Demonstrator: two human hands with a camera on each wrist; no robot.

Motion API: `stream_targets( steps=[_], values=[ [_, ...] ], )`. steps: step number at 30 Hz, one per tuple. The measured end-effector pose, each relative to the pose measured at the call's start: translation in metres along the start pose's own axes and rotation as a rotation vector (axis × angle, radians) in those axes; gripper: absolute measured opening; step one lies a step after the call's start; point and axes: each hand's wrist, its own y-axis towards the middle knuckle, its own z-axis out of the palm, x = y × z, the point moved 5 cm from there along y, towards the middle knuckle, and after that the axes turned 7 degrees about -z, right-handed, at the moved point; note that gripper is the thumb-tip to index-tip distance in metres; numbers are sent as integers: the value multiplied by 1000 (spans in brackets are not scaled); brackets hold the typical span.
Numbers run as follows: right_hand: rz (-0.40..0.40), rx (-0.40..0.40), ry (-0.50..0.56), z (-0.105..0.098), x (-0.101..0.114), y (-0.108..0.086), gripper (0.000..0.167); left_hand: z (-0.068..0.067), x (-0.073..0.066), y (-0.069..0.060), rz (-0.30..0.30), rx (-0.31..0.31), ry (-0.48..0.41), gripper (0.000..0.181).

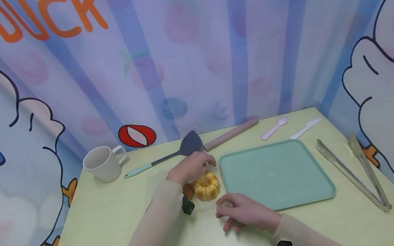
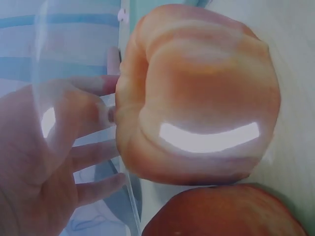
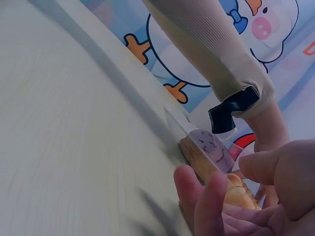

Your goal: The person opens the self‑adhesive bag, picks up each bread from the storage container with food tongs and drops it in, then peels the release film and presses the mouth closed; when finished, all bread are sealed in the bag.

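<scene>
A golden, ridged, pumpkin-shaped bun (image 1: pixel 206 187) lies near the table's middle, with a browner piece of bread (image 1: pixel 187 191) at its left. Both sit by clear plastic (image 2: pixel 48 59), whose full shape I cannot make out; it shows as a glossy sheet in the left wrist view. My left hand (image 1: pixel 192 167) reaches over the bun's far side, fingers extended toward it; some fingertips are hidden behind the bun in the left wrist view. On the bun's near right, my right hand (image 1: pixel 245 213) hovers with thumb and fingers apart and loosely bent, nothing clearly held.
To the right lies a green tray (image 1: pixel 276 175), with metal tongs (image 1: pixel 353 178) beyond it. Along the back are a white mug (image 1: pixel 103 164), a spatula (image 1: pixel 188 143), a rolling pin (image 1: pixel 231 134), a small pink spoon (image 1: pixel 274 128) and a plastic knife (image 1: pixel 305 129). A printed curtain (image 1: pixel 204 57) stands behind.
</scene>
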Motion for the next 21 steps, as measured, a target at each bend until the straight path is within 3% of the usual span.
stream_targets(
  steps=[3, 10, 16, 21],
  values=[
    [-1, -18, 14, 2, 0, 4, 45, 0, 0, 1, 11, -11, 4, 37],
    [-36, -31, 39, 9, 1, 9, 40, 0, 0, 3, 50, -5, 5, 46],
    [-46, -74, 40, 10, 0, 12, 34, -1, 5, 3, 62, -24, -7, 30],
    [-54, -135, 17, 7, 2, 13, 35, -6, 9, 4, 66, -33, -68, 24]
  ],
)
